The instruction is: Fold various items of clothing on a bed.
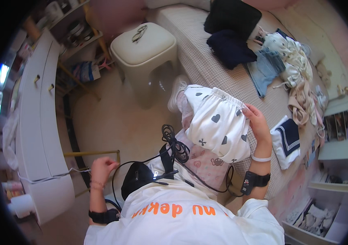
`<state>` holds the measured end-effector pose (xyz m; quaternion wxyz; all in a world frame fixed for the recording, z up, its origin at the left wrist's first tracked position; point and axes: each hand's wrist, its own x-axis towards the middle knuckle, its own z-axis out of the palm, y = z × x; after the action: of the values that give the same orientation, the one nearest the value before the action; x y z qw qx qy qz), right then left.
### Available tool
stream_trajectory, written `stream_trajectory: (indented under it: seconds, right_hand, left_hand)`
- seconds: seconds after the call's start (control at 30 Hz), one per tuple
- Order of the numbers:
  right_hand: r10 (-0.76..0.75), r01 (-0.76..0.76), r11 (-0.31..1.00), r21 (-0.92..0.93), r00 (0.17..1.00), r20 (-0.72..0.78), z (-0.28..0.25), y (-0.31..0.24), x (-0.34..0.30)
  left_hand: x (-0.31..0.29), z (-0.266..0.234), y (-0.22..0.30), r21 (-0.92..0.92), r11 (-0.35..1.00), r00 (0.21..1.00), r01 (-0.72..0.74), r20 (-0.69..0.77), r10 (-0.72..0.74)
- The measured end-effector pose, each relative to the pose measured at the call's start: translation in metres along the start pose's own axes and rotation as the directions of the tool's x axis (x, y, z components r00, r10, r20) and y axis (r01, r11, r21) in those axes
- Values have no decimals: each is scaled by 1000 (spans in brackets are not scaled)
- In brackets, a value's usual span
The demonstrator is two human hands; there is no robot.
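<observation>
White pajama shorts (219, 122) with dark hearts, bows and a gathered elastic waistband lie bunched over my lap. My right hand (257, 122) grips them at the right end of the waistband, thumb on top and the other fingers partly behind the cloth. Off to the left, my left hand (104, 167) hangs apart from the shorts. Its fingers are curled together, and nothing shows in them. A thin white cord (51, 178) runs close to its wrist, and a looped black cable (175, 145) lies between my hands.
To my right is a bed (194, 45) with a checked cover, holding dark folded clothes (231, 49), denim shorts (265, 69), a pile of light clothes (298, 61) and a sailor-collar top (286, 141). Glasses rest on a cream stool (143, 51). A white drawer unit (39, 110) stands left.
</observation>
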<state>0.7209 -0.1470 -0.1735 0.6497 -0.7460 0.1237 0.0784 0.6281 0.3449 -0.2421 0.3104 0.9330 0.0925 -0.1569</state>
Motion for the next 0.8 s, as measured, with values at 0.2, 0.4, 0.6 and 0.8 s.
stream_trajectory:
  seconds: [0.2, 0.4, 0.6, 0.8]
  right_hand:
    - [-173, 174, 985, 2, 981, -85, 17, -34, -47]
    - [-358, 334, 891, -308, 933, -24, 32, -68, -115]
    - [-298, 487, 775, -402, 844, 446, 16, -129, -188]
    - [-631, 510, 562, -652, 773, 60, -67, -187, -163]
  left_hand:
    - [72, 0, 174, -695, 610, 769, -380, 129, 626]
    - [96, 43, 279, -792, 267, 290, -549, 119, 950]
    - [43, -7, 328, -840, 366, -357, -401, 511, 782]
    - [64, -19, 460, -351, -243, -337, -904, 237, 911]
